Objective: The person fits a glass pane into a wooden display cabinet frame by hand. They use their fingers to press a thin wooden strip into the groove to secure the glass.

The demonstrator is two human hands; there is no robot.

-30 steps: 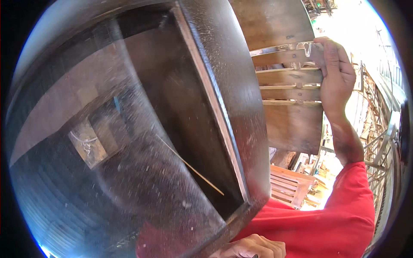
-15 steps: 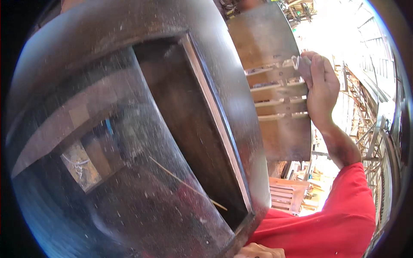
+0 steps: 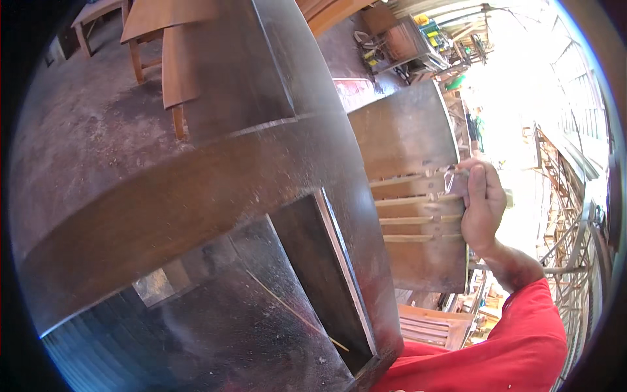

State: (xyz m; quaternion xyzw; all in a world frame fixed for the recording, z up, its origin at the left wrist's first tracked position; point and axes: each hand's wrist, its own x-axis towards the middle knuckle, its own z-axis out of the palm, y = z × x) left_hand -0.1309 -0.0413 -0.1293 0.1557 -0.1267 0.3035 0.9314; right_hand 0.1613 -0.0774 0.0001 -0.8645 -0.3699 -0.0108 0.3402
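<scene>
My right hand (image 3: 484, 212), at the end of a red-sleeved arm, is closed round a small folded sheet (image 3: 456, 183) that looks like sandpaper. It holds the sheet against the edge of a brown wooden panel (image 3: 401, 140) with several narrow slots through it. Left of this panel a large dark wooden piece of furniture (image 3: 339, 153) fills much of the picture. It has a long opening (image 3: 313, 261) with a pale inner edge. Across its dusty dark surface lies a thin yellowish strip (image 3: 294, 312). My left hand does not show.
Light wooden tables or benches (image 3: 153, 26) stand on the stained floor (image 3: 85, 124) at the upper left. A cluttered rack (image 3: 411, 46) is at the back. Below the slotted panel sits a slatted wooden piece (image 3: 431, 326). Stacked metal framing (image 3: 555, 196) lines the right side.
The view has shifted, so the furniture and my right hand sit lower and more floor shows. My right hand still grips the folded sheet at the panel's edge. My left hand has left the lower edge.
</scene>
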